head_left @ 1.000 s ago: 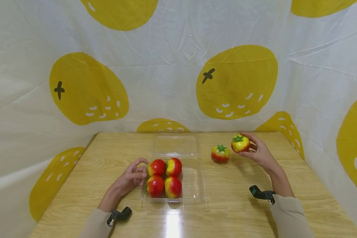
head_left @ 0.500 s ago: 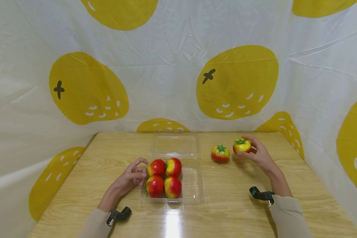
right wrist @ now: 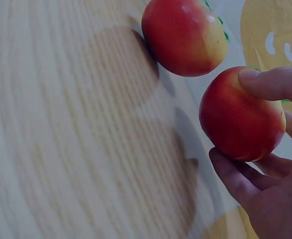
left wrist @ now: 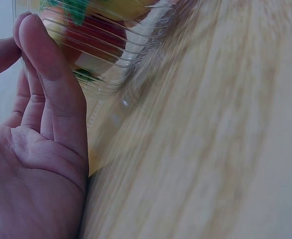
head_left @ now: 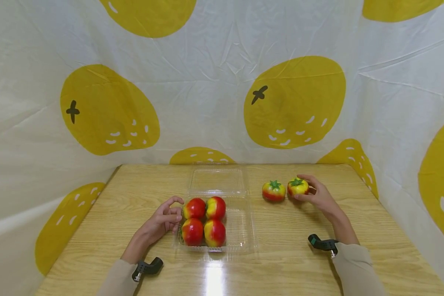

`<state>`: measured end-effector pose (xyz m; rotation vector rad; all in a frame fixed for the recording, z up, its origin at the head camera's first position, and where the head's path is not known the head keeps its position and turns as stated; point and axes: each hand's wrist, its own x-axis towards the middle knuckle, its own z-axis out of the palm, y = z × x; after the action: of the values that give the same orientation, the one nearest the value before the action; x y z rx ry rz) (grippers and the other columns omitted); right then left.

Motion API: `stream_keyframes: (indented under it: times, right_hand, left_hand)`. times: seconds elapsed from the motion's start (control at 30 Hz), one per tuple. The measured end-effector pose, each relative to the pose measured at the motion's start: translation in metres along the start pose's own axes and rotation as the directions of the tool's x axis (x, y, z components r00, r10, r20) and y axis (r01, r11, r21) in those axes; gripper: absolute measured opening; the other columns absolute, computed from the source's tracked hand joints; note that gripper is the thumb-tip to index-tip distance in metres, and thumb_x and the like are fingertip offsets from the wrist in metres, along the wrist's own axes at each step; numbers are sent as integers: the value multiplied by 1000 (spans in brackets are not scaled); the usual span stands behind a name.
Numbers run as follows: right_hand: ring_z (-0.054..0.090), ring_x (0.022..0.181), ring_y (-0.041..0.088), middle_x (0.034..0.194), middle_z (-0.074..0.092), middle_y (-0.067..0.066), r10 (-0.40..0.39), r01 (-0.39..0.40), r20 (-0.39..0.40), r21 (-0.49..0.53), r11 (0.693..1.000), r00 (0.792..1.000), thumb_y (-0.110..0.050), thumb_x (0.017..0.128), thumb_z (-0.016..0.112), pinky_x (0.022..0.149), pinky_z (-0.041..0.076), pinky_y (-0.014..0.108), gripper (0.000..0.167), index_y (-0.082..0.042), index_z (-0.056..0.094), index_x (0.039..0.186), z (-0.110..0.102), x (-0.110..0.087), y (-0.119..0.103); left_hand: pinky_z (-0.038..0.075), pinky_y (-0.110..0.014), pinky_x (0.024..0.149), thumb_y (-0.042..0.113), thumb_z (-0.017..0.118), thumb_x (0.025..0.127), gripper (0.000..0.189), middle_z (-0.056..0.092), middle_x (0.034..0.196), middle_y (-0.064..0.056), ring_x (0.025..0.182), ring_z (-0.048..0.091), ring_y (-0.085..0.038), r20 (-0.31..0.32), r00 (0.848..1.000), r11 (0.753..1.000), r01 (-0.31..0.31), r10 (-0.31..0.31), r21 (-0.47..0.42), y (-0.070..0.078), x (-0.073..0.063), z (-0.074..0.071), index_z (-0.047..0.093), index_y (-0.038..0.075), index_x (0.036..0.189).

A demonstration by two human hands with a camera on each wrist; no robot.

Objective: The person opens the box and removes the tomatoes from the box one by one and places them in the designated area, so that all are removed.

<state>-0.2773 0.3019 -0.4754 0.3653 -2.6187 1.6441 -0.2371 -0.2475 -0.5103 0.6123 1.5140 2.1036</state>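
On the right, the right hand [head_left: 319, 198] grasps a red-and-yellow fruit [head_left: 297, 186] between thumb and fingers, partly covering it, just right of a second fruit [head_left: 274, 191] (cropped in the right wrist view); contact with the tabletop [head_left: 144, 181] is unclear. The left hand [head_left: 162, 220] has bent fingers at the left edge of a clear container [head_left: 241, 224], but whether they pinch it I cannot tell. Four fruits [head_left: 195, 208] fill its left half, their leaf caps mostly hidden from above.

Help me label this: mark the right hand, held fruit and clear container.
Right hand [head_left: 322, 199]: head view, its middle.
Held fruit [right wrist: 239, 119]: right wrist view, red side.
Clear container [head_left: 239, 223]: head view, bare floor.
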Motion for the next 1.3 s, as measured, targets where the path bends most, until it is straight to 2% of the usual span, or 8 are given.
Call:
stream_keyframes:
  times: [0.1, 0.17, 0.23, 0.37, 0.43, 0.67, 0.8, 1.3]
  right_hand:
    - [50, 127, 33, 152, 39, 34, 22, -22, 9, -7, 1000, 1000, -5, 91, 74, 88, 43, 7, 75, 5, 34, 154, 1, 1, 1]
    - [49, 128, 40, 152, 39, 37, 40, -40, 13, -5, 999, 999, -6, 91, 74, 87, 43, 8, 76, 6, 32, 154, 2, 1, 1]
    - [53, 124, 35, 151, 38, 38, 57, -57, 16, 5, 998, 998, -6, 91, 74, 87, 44, 8, 77, 6, 31, 154, 3, 1, 0]
    - [55, 112, 12, 151, 37, 39, 73, -73, 18, 26, 997, 997, -5, 90, 74, 86, 48, 10, 77, 6, 31, 154, 4, 0, -1]
    - [55, 109, 8, 150, 39, 39, 74, -74, 14, 20, 997, 997, -6, 90, 74, 85, 48, 10, 77, 6, 32, 153, 4, -1, -2]
    - [54, 124, 36, 146, 47, 39, 71, -71, 11, -44, 997, 997, -9, 90, 75, 89, 44, 12, 75, 7, 36, 152, 5, -1, -3]
    - [48, 134, 47, 148, 44, 41, 94, -94, 25, -20, 995, 995, -7, 91, 74, 88, 43, 9, 78, 7, 29, 154, 5, -1, -1]
    - [43, 136, 53, 152, 35, 39, 118, -117, 43, -17, 993, 992, -10, 91, 74, 87, 39, 5, 81, 7, 27, 155, 4, 0, 1]
  left_hand:
    - [57, -22, 58, -7, 44, 101, 37, 64, 84, 4, 60, 63, -10, 0, 1000, 1000, -1, 1, 0, 0, 0, 0, 41, 14, 131]
    - [57, -22, 58, -8, 44, 101, 37, 64, 84, 3, 60, 63, -10, -2, 1000, 1000, -1, 1, -1, 0, 0, 0, 40, 14, 131]
    - [57, -22, 58, -8, 44, 100, 37, 64, 84, 3, 60, 63, -10, -2, 1000, 1000, -1, 1, -1, -1, 0, -1, 40, 14, 131]
    - [57, -22, 58, -8, 44, 100, 38, 64, 84, 3, 61, 63, -10, 2, 1000, 1000, -4, 4, 0, -1, 0, -1, 40, 13, 131]
    - [57, -22, 58, -9, 43, 100, 38, 64, 84, 3, 61, 63, -10, 5, 1000, 1000, -6, 6, 1, -1, 0, -1, 40, 13, 131]
    - [57, -23, 58, -8, 44, 100, 38, 63, 85, 3, 60, 63, -10, 8, 1000, 1000, -3, 3, 1, -1, 0, -1, 41, 14, 131]
    - [57, -22, 59, -7, 44, 100, 37, 63, 85, 3, 61, 62, -10, 13, 1000, 1000, -6, 6, 6, 0, 0, -1, 41, 14, 131]
    - [57, -22, 59, -7, 44, 101, 37, 63, 84, 4, 60, 62, -10, 4, 1000, 1000, -3, 3, 5, 0, 0, 0, 41, 14, 132]
